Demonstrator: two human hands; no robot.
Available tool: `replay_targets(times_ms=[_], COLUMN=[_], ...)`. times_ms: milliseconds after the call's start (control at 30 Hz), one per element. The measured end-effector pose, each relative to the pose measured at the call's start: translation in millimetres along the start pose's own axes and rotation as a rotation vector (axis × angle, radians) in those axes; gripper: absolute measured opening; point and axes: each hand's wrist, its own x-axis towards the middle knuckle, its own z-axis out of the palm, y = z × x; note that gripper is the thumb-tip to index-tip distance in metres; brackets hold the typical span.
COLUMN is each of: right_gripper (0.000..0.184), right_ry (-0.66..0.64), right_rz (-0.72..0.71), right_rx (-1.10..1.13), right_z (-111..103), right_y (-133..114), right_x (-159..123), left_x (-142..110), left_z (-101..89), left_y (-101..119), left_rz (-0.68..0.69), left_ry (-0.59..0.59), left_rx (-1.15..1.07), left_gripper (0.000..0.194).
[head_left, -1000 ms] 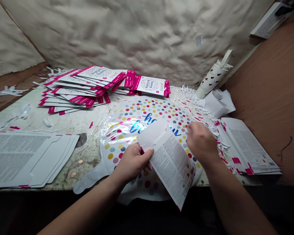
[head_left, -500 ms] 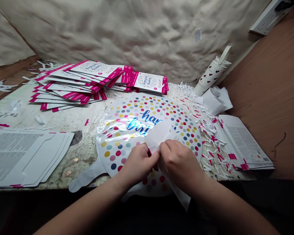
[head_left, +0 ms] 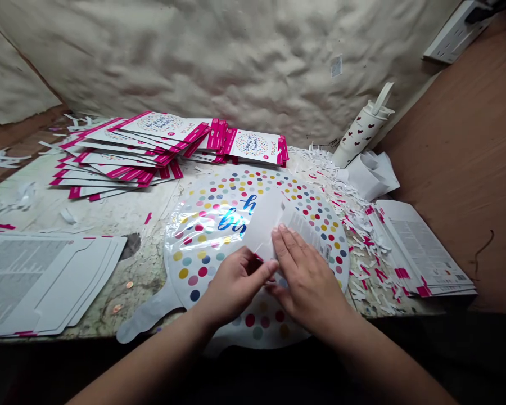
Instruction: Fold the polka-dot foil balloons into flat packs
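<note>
A folded printed card sleeve [head_left: 265, 219] is between my hands, white on one side, with grey text on the panel to the right. My left hand [head_left: 236, 284] is closed on its lower left edge, with the thumb pointing right. Across the lower right part of the sleeve lie the extended fingers of my right hand [head_left: 301, 275], the thumb tucked low near the left thumb. Beneath both hands is a flat foil balloon [head_left: 202, 247] with coloured dots and blue lettering, partly covered by the sleeve. Its pale tail [head_left: 152, 309] sticks out toward the lower left.
Packed pink-and-white balloon packets [head_left: 130, 149] are heaped at the back left. Flat card sleeves [head_left: 46, 281] lie at left, and more card sleeves [head_left: 425, 247] at right. Paper scraps [head_left: 362, 247] litter the right side. A heart-patterned tumbler [head_left: 362, 132] leans by crumpled white paper [head_left: 371, 171].
My right hand has gone from a curled grip to extended fingers on the sleeve. The white panel hanging below that hand is out of sight, and the text panel now shows at upper right.
</note>
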Motion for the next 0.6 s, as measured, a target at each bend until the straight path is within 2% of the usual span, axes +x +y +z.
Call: replay_targets(times_ms=[67, 133, 167, 200, 267, 333, 433, 500, 600], right_gripper=[0.050, 0.046, 0.044, 0.042, 0.038, 0.031, 0.024, 0.025, 0.024], right_ry=[0.115, 0.198, 0.218, 0.231, 0.231, 0.208, 0.162, 0.094, -0.067], right_rz=[-0.078, -0.213, -0.274, -0.311, -0.354, -0.429, -0.493, -0.448, -0.331], right_rx=[0.026, 0.138, 0.196, 0.234, 0.232, 0.166, 0.054, 0.014, 0.073], right_z=[9, 13, 14, 15, 22, 32, 46, 51, 50], right_y=[-4, 8, 15, 22, 28, 25, 12, 6, 4], right_x=[6, 10, 10, 9, 2, -9, -25, -31, -31], left_x=[0, 2, 2, 2, -1, -7, -16, -18, -15], left_z=[-16.8, -38.9, -49.1, -57.0, -63.5, -58.3, -42.6, -36.2, -35.4], left_y=[2, 0, -3, -7, -18, -32, -47, -51, -48], left_rz=[0.289, 0.580, 0.685, 0.757, 0.831, 0.870, 0.915, 0.890, 0.766], left_ry=[0.216, 0.440, 0.454, 0.379, 0.129, -0.054, -0.132, -0.163, -0.245], left_rx=[0.218, 0.491, 0.624, 0.743, 0.916, 1.016, 1.077, 1.068, 0.992], left_gripper=[0.047, 0.062, 0.057, 0.046, 0.028, 0.028, 0.028, 0.027, 0.024])
